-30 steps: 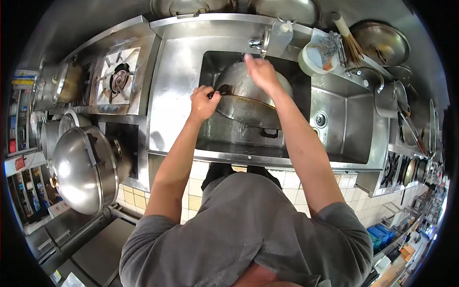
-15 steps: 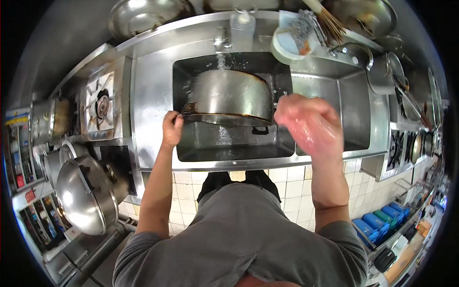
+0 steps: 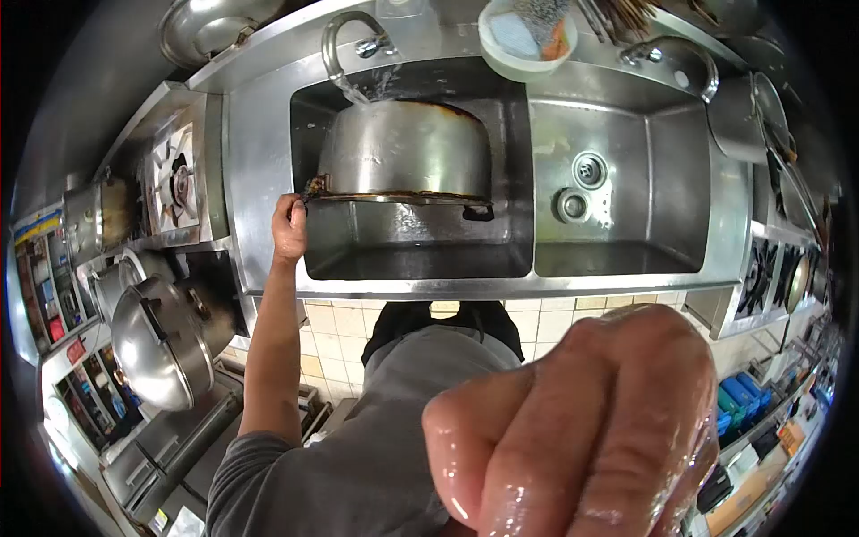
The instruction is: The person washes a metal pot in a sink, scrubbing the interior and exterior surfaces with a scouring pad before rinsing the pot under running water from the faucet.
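A large metal pot (image 3: 407, 148) lies on its side in the left sink basin, with dark scorch marks along its rim. Water runs from the curved faucet (image 3: 333, 54) onto its upper left side. My left hand (image 3: 289, 225) is closed on the pot's handle at the left end of the rim. Close to the camera, my right hand (image 3: 573, 430) looms large and wet at the lower right, its fingers curled together. Whatever its palm may hold is hidden.
The right basin (image 3: 617, 179) has two drains. Behind the sinks stands a white bowl (image 3: 528, 54) with a cloth and a scrubber. A gas burner (image 3: 179, 183) and a large domed pot (image 3: 148, 345) are on the left; a second faucet (image 3: 684, 58) is at the right.
My right hand has left the pot and risen close to the camera. The pot's curved side and the running water show more fully. The view has shifted.
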Motion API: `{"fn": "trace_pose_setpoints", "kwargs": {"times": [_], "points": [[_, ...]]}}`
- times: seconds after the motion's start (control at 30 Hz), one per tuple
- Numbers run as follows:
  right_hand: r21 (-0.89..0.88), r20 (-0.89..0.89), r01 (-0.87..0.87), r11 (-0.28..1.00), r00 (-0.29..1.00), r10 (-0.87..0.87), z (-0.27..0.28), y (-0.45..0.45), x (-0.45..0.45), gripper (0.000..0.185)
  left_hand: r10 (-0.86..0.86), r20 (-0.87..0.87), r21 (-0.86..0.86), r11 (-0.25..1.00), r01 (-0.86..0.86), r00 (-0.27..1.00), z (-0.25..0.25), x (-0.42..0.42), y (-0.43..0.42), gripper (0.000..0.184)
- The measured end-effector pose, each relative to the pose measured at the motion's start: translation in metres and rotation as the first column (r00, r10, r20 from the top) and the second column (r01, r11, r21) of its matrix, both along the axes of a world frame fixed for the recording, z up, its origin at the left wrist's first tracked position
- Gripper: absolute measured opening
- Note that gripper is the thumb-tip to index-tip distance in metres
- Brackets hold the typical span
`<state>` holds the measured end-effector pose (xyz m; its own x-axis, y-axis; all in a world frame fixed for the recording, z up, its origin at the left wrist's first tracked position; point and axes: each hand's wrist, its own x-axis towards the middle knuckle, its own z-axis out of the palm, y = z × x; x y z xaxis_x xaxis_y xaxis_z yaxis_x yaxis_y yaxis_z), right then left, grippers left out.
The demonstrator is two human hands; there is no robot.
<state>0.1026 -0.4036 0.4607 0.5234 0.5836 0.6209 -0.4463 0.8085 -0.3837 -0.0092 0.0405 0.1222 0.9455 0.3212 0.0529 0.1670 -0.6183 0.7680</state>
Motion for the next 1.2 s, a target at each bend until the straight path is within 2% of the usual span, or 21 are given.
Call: {"fn": "trace_pose_setpoints", "kwargs": {"times": [0.17,0.27,0.33,0.43,0.47,0.5,0.53,0.57,0.6,0.63,0.67,0.73,0.77,0.83,0.9,0.97,1.0,1.03,1.1,1.13,1.2], "points": [[0.008,-0.029,0.004,1.0,1.0,-0.004,-0.007,0.013,0.009,0.021,0.05,-0.023,-0.037,0.998,-0.051,0.998,0.009,-0.001,-0.011,0.02],[0.009,-0.026,0.027,1.0,0.999,-0.027,-0.009,0.028,0.012,0.017,0.045,0.031,-0.004,0.999,-0.045,0.999,0.01,0.0,-0.012,0.018],[-0.023,-0.017,0.054,0.998,0.998,-0.054,-0.009,0.035,0.014,0.015,0.082,-0.016,-0.018,0.996,-0.083,0.996,0.009,0.001,-0.011,0.017],[-0.209,0.027,0.122,0.97,0.993,-0.119,-0.016,0.052,0.021,0.011,0.054,0.022,0.004,0.999,-0.054,0.998,-0.004,-0.004,0.003,0.017],[-0.325,0.002,0.129,0.937,0.991,-0.135,-0.027,0.059,0.026,0.01,0.142,-0.08,-0.105,0.983,-0.15,0.987,0.0,-0.007,-0.001,0.017],[-0.391,-0.149,-0.016,0.92,0.988,-0.046,-0.051,0.074,0.034,0.008,0.151,-0.079,-0.096,0.983,-0.158,0.985,-0.002,-0.009,0.002,0.017],[-0.648,-0.002,0.139,0.749,0.983,-0.184,-0.073,0.091,0.046,0.013,0.123,-0.051,-0.038,0.991,-0.125,0.991,-0.008,-0.01,0.009,0.018],[-0.705,-0.105,0.123,0.699,0.956,-0.274,-0.112,0.114,0.061,0.016,0.094,-0.029,0.02,0.995,-0.094,0.995,-0.01,-0.012,0.011,0.019],[-0.875,0.025,0.181,0.449,0.943,-0.331,-0.131,0.135,0.078,0.019,0.123,-0.062,-0.006,0.992,-0.123,0.99,-0.001,-0.013,0.004,0.02],[-0.906,0.115,0.26,0.333,0.91,-0.399,-0.173,0.16,0.1,0.019,0.124,-0.062,-0.018,0.992,-0.126,0.99,-0.005,-0.016,0.005,0.02],[-0.934,-0.011,0.145,0.326,0.902,-0.432,-0.207,0.183,0.122,0.018,0.121,-0.07,-0.005,0.993,-0.122,0.99,-0.003,-0.015,0.001,0.02],[-0.951,-0.035,0.098,0.293,0.908,-0.418,-0.258,0.218,0.149,0.016,0.071,-0.043,0.037,0.997,-0.069,0.997,-0.004,-0.018,-0.001,0.021],[-0.95,-0.03,0.105,0.295,0.908,-0.418,-0.267,0.231,0.154,0.016,0.062,0.011,0.041,0.997,-0.063,0.998,-0.003,-0.017,-0.004,0.021],[-0.939,0.107,0.243,0.242,0.878,-0.466,-0.274,0.252,0.154,0.016,0.085,-0.026,0.006,0.996,-0.085,0.996,0.001,-0.016,-0.009,0.021],[-0.94,0.069,0.227,0.255,0.857,-0.51,-0.274,0.255,0.154,0.017,0.085,-0.03,0.016,0.996,-0.084,0.996,0.008,-0.014,-0.012,0.02],[-0.914,0.367,0.406,0.02,0.845,-0.389,-0.273,0.245,0.158,0.02,0.078,-0.029,0.022,0.997,-0.078,0.997,0.008,-0.015,-0.012,0.019],[-0.809,0.568,0.579,-0.102,0.725,-0.39,-0.278,0.249,0.157,0.023,0.083,-0.02,0.029,0.996,-0.082,0.996,0.009,-0.014,-0.012,0.018],[-0.806,0.572,0.583,-0.105,0.722,-0.388,-0.271,0.247,0.159,0.023,0.087,-0.013,0.036,0.996,-0.086,0.996,0.008,-0.014,-0.012,0.017],[-0.779,0.614,0.584,-0.229,0.784,-0.092,-0.258,0.241,0.165,0.027,0.084,-0.001,0.046,0.995,-0.084,0.996,0.008,-0.013,-0.012,0.017],[-0.778,0.615,0.584,-0.23,0.782,-0.094,-0.266,0.241,0.167,0.027,0.082,0.007,0.061,0.995,-0.083,0.997,0.008,-0.013,-0.011,0.016],[-0.801,0.58,0.596,0.052,0.795,-0.179,-0.29,0.242,0.171,0.034,0.083,0.008,0.061,0.995,-0.083,0.997,0.009,-0.012,-0.014,0.017]]}}
